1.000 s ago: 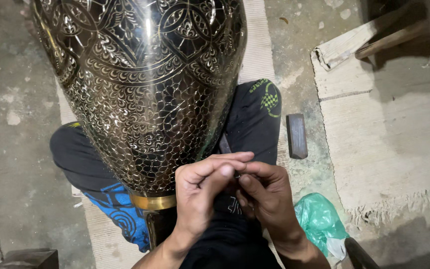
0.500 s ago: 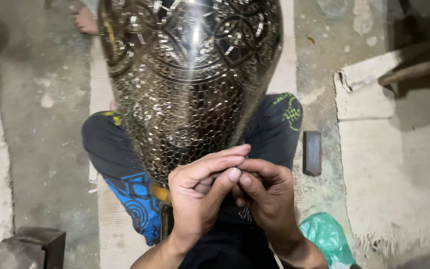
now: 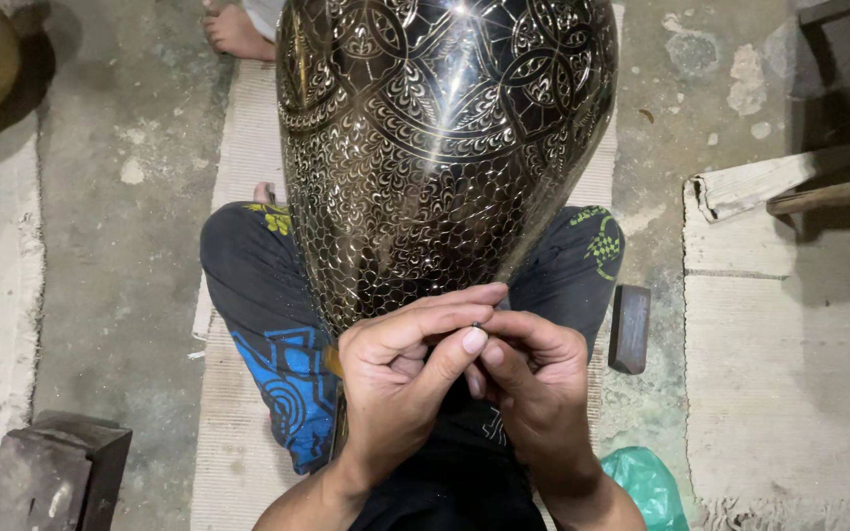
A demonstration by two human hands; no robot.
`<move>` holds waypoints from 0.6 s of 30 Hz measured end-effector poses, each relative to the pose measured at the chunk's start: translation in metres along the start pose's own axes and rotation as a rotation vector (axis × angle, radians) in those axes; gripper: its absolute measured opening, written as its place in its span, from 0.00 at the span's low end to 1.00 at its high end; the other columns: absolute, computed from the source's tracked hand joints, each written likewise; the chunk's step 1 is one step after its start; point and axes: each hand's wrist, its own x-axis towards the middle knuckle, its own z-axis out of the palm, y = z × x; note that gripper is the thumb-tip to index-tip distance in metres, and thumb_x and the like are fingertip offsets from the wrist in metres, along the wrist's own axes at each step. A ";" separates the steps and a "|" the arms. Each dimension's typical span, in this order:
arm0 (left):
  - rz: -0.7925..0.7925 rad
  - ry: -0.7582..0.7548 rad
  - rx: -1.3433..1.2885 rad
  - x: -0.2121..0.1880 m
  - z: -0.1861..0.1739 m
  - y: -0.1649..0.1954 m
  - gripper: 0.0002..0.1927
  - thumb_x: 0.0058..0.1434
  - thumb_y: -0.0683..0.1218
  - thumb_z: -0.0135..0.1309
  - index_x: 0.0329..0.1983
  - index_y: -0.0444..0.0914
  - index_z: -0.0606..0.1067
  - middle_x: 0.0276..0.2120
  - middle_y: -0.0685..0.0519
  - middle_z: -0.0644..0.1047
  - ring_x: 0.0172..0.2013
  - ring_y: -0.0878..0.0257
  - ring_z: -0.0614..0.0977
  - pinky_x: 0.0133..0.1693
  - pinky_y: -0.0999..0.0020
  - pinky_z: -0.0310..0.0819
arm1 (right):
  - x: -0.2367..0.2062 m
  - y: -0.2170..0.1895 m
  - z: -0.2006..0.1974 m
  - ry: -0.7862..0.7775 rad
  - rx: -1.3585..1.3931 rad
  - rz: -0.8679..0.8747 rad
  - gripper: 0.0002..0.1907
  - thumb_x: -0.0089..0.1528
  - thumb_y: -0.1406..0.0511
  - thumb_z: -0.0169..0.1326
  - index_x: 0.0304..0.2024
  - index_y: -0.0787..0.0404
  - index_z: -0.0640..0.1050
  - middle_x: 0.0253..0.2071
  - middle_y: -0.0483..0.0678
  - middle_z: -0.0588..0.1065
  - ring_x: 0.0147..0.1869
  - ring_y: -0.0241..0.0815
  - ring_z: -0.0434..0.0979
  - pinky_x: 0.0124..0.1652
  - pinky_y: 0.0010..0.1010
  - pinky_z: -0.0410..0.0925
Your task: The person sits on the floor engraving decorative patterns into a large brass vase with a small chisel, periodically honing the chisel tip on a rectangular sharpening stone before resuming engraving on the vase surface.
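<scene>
A large dark metal vase (image 3: 445, 138) with engraved floral and scale patterns rests on my lap, its narrow end towards me. My left hand (image 3: 400, 379) and my right hand (image 3: 533, 379) meet just below that narrow end, fingertips pressed together. They pinch a small dark tool (image 3: 478, 325), of which only the tip shows between the fingers. My crossed legs in dark patterned trousers (image 3: 268, 324) lie under the vase.
I sit on a pale woven mat (image 3: 238, 157) on a concrete floor. A dark rectangular block (image 3: 630, 328) lies to the right of my knee, a green plastic bag (image 3: 646, 487) at bottom right, a metal block (image 3: 51, 477) at bottom left. Another person's bare foot (image 3: 238, 29) shows at top.
The view has shifted, so the vase and my hands now sit further right and lower in frame. My hands stay pressed together at the vase's narrow end.
</scene>
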 end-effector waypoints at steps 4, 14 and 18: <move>0.029 0.005 0.013 0.001 -0.001 0.001 0.09 0.66 0.32 0.56 0.48 0.27 0.81 0.53 0.36 0.82 0.41 0.63 0.84 0.40 0.73 0.82 | 0.001 0.001 0.002 0.011 -0.040 -0.018 0.13 0.66 0.67 0.61 0.50 0.70 0.81 0.32 0.48 0.78 0.32 0.33 0.73 0.31 0.21 0.65; 0.068 0.045 0.084 0.000 -0.001 0.003 0.08 0.64 0.31 0.57 0.46 0.27 0.80 0.52 0.37 0.82 0.52 0.56 0.85 0.56 0.65 0.81 | 0.004 0.001 0.005 0.048 -0.203 -0.240 0.12 0.62 0.74 0.64 0.48 0.71 0.81 0.45 0.52 0.78 0.45 0.35 0.76 0.45 0.21 0.68; 0.083 0.053 0.111 0.001 -0.002 0.001 0.07 0.64 0.31 0.58 0.45 0.26 0.80 0.51 0.36 0.82 0.51 0.57 0.85 0.55 0.66 0.81 | 0.004 -0.003 0.008 0.087 -0.473 -0.389 0.11 0.60 0.75 0.65 0.45 0.69 0.81 0.43 0.52 0.79 0.44 0.35 0.78 0.44 0.21 0.71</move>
